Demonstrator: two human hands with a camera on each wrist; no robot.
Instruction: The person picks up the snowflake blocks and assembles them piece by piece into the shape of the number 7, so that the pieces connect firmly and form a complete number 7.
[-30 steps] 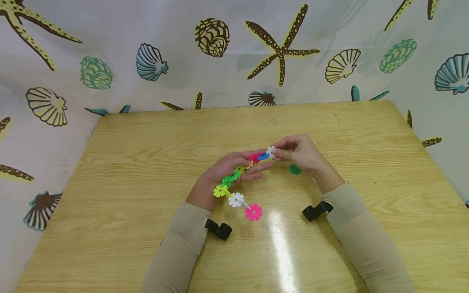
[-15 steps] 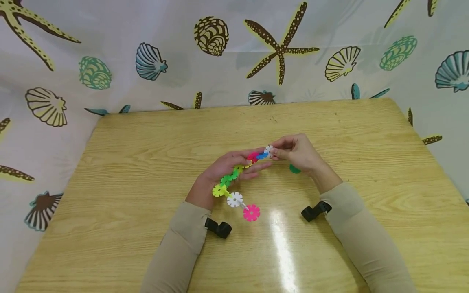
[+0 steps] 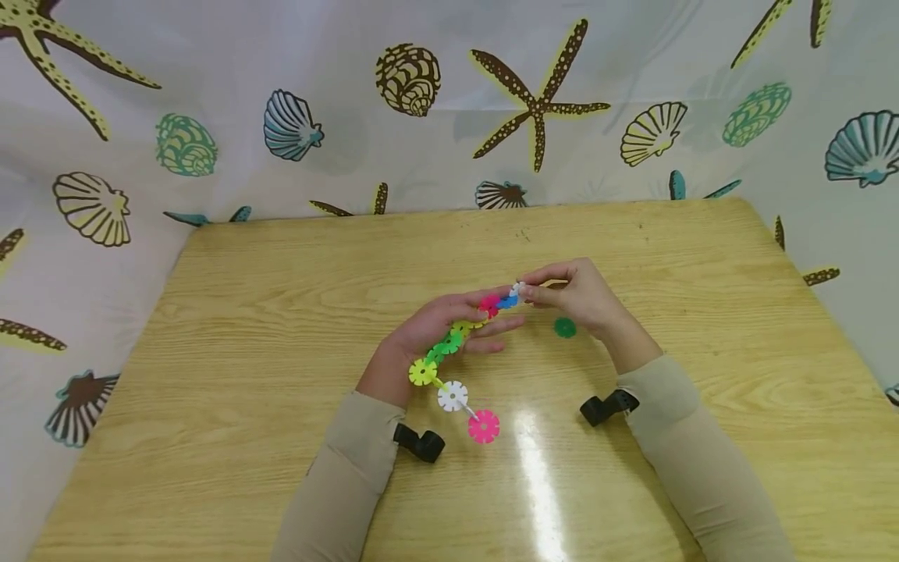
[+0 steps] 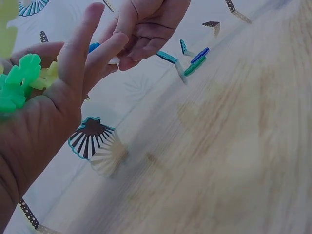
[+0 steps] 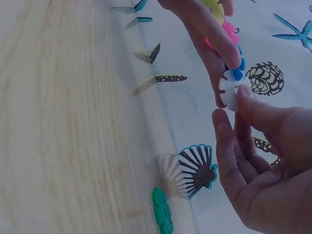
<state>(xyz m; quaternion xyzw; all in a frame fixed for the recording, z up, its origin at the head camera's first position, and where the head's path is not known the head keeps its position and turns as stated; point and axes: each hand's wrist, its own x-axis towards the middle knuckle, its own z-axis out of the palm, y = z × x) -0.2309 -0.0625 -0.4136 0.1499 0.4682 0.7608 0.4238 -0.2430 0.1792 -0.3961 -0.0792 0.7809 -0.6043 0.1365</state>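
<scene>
A chain of slotted plastic snowflake discs (image 3: 451, 342) lies across my left hand (image 3: 434, 321), held under the thumb with the other fingers extended beneath. Yellow, white and pink discs dangle from its near end, the pink disc (image 3: 484, 427) lowest. At the far end, a white disc (image 5: 229, 89) meets a blue disc (image 5: 238, 74); my right hand (image 3: 586, 298) pinches the white one between thumb and fingers. Left fingertips lie close beside this joint in the right wrist view. How far the slots are pushed together is too small to tell.
A loose green disc (image 3: 565, 327) lies on the wooden table (image 3: 281, 297) near my right wrist. The left wrist view shows a blue disc (image 4: 200, 55) beside the green one. A shell-patterned cloth (image 3: 337, 140) hangs behind the table.
Both hands stay nearly in place, still on the chain and white disc. The dangling pink end sits slightly lower in the head view, which has itself shifted a little.
</scene>
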